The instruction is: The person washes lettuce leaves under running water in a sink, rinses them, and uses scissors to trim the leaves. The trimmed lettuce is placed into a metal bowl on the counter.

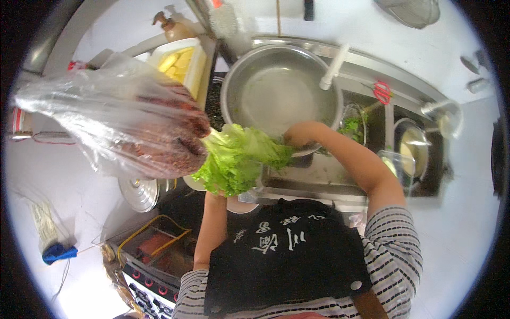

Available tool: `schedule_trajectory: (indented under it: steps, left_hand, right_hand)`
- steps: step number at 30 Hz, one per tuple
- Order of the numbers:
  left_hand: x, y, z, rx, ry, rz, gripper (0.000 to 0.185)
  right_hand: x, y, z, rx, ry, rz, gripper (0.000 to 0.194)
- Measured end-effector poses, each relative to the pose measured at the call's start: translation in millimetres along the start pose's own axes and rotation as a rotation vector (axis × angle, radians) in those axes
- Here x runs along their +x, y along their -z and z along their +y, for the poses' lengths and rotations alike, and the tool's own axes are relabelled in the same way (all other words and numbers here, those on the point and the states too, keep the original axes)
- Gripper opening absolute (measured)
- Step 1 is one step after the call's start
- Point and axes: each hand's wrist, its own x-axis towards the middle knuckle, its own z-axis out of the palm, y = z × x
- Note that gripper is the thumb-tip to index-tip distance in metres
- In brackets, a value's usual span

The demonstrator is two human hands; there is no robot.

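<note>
A bunch of leafy green lettuce (233,159) lies over my left hand (217,193), which grips it from below; most of that hand is hidden by the leaves. Bent over the near rim of a large stainless steel basin (338,115), my right hand (305,134) is beside the right end of the leaves. Its fingers are blurred and partly hidden, so I cannot tell whether they hold a leaf. Cloudy water (279,95) appears to fill the basin, below a white faucet spout (334,67).
A clear plastic bag (79,103) with reddish-brown contents looms at upper left, partly covering a white tub (197,75) of yellow slices. Right of the basin, a double sink (318,175) holds a bowl (412,147) and a strainer with greens (352,125). A red-handled item (382,92) lies on the divider.
</note>
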Motion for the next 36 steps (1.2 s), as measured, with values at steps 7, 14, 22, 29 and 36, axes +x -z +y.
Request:
schedule_trajectory:
  steps: [7, 14, 22, 29, 36]
  left_hand:
    - [5, -3, 3, 0.003, 0.005, -0.002, 0.052]
    - [-5, -2, 9, 0.023, -0.025, 0.029, 0.052]
    - [-10, 3, 10, 0.046, -0.049, 0.066, 0.053]
    - [0, 6, 5, 0.023, -0.036, 0.067, 0.053]
    - [-5, 9, 6, 0.013, -0.048, 0.056, 0.054]
  right_hand:
    - [-90, 6, 45, 0.390, 0.049, 0.444, 0.031]
    - [-146, -43, 113, 1.047, -0.292, 1.089, 0.032]
    - [-66, -98, 213, 0.331, -0.781, 1.207, 0.035]
    - [-78, -13, 64, 0.036, -0.122, 1.246, 0.026]
    - [-48, 12, 67, -0.160, -0.326, 0.227, 0.022]
